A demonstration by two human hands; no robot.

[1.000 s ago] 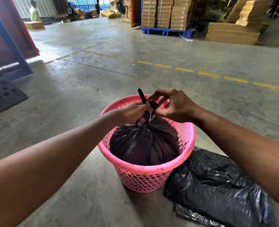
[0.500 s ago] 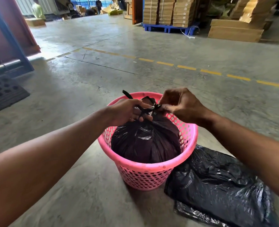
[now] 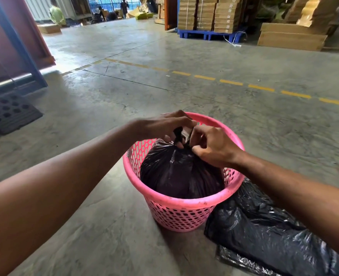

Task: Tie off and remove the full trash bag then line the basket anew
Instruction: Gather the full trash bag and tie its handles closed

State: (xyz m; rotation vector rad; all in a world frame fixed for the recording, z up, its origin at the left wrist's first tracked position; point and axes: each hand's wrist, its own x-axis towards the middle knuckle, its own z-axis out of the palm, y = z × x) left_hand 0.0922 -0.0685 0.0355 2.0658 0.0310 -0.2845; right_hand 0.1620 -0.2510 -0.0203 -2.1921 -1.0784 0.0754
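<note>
A pink perforated plastic basket (image 3: 176,206) stands on the concrete floor in front of me. A full black trash bag (image 3: 180,174) fills it, its neck gathered at the top. My left hand (image 3: 164,126) and my right hand (image 3: 212,146) meet over the bag and both pinch the twisted black ends of its neck. The knot itself is mostly hidden by my fingers. A flat, empty black trash bag (image 3: 264,236) lies on the floor against the basket's right side.
A black perforated mat (image 3: 7,110) lies at the left beside a blue steel frame (image 3: 21,48). A dashed yellow line (image 3: 232,82) crosses the floor beyond the basket. Stacked cardboard boxes on a blue pallet (image 3: 208,34) and several people stand far behind.
My hands have drawn close together over the bag's neck. The black ends that stuck up and out are now tucked between my fingers.
</note>
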